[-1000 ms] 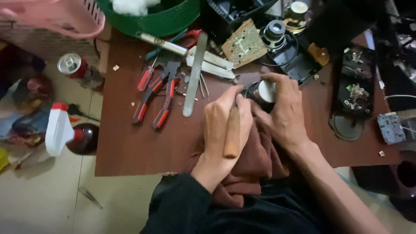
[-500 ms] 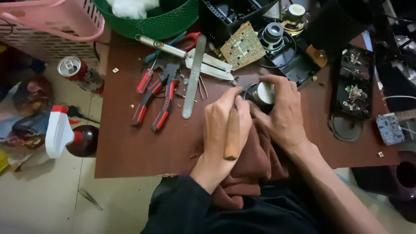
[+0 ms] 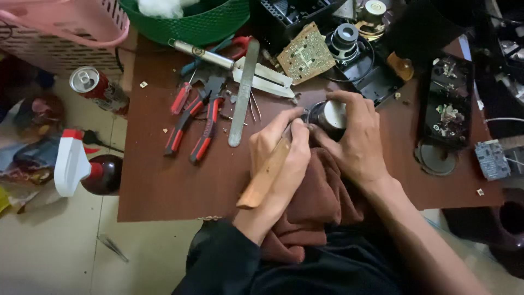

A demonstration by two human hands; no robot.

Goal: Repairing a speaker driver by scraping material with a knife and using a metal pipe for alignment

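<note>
As we looked down from the head camera, we found at the far left, on the floor, a white spray bottle [image 3: 73, 164] lying beside a dark round bottle [image 3: 103, 173], and above them a drink can [image 3: 87, 81] standing just off the edge of the brown worktop [image 3: 164, 186]. A pink basket [image 3: 65, 33] and a green basket [image 3: 191, 22] sat along the top edge. On the worktop itself we saw red-handled pliers [image 3: 191, 128] spread side by side, and just right of them a flat metal file [image 3: 243, 93] lying nearly upright in the picture, with a white-bladed saw [image 3: 262, 79] crossing behind it. Further right came our left hand [image 3: 278, 158], its fingers clenched around a wooden tool handle [image 3: 265, 175] that slanted down toward the worktop's near edge; the working tip was hidden behind the fingers. It touched our right hand [image 3: 355, 145], whose fingers were grasping a small dark cylindrical part with a pale round face [image 3: 330, 114], held just above the worktop near its middle, over a reddish-brown cloth [image 3: 314, 207] that hung off the near edge into our lap. Behind that part lay a tan circuit board [image 3: 305, 52] and a small speaker [image 3: 346, 38] on a black housing. At the far right a black tray of small metal parts [image 3: 447, 104] rested on the worktop, with a grey component [image 3: 491, 158] near the corner.
</note>
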